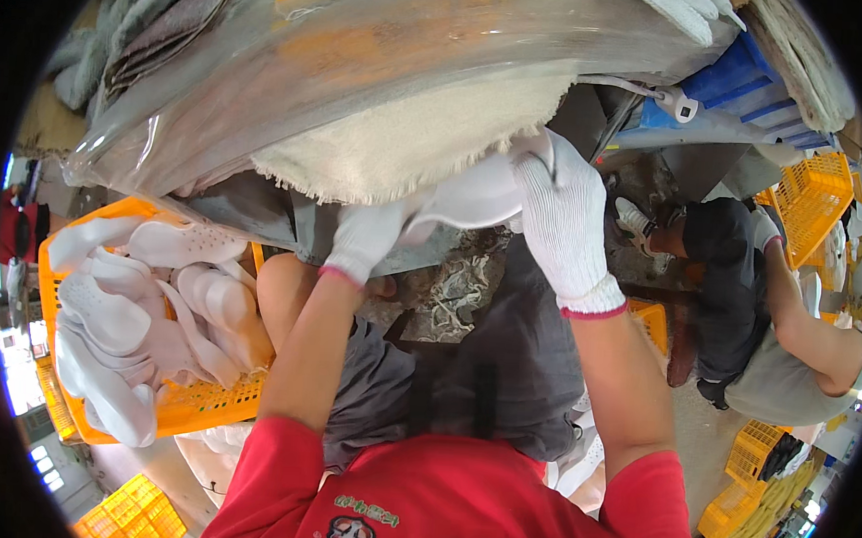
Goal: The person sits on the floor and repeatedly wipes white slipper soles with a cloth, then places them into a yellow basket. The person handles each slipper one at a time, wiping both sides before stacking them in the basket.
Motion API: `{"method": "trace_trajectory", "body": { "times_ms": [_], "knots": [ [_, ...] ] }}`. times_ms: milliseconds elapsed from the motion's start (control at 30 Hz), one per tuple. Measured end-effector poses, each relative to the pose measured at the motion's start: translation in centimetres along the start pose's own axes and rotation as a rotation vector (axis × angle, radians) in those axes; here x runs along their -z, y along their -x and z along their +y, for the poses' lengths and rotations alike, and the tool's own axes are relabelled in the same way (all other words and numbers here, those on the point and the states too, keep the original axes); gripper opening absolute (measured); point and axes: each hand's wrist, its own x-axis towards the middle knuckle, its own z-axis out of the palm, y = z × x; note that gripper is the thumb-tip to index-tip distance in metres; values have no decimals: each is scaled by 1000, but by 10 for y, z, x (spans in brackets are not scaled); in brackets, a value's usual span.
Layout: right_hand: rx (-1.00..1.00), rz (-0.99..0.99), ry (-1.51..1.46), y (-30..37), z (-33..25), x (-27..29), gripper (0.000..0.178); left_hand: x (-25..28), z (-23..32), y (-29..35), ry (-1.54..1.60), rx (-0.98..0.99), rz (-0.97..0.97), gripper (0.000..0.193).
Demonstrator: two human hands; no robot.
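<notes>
Both hands wear white knit gloves with red-edged cuffs. Between them is a white, smooth, curved moulded piece (pixel 475 192), its far side tucked against the frayed edge of a cream cloth pad (pixel 408 145). My right hand (pixel 559 202) grips the piece at its right end, thumb bent over the top. At the left end my left hand (pixel 367 235) is closed on it, with its fingers partly hidden by the pad and the piece. The pad hangs over the near side of a bench wrapped in clear plastic (pixel 334 58).
At my left, an orange crate (pixel 209 399) is heaped with similar white moulded pieces (pixel 112 313), some perforated. Another person (pixel 783 352) sits at the right near orange crates (pixel 811 199). White scraps (pixel 459 294) lie on the floor. A blue bin (pixel 738 76) stands at the far right.
</notes>
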Motion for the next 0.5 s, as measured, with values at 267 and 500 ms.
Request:
{"method": "trace_trajectory", "body": {
  "times_ms": [267,500],
  "knots": [
    [-498,-101,-554,-20,-37,0,37,8,74,58,1804,71,-162,52],
    [-292,193,-67,62,-45,39,87,-20,171,-27,2045,215,381,41]
  ]
}}
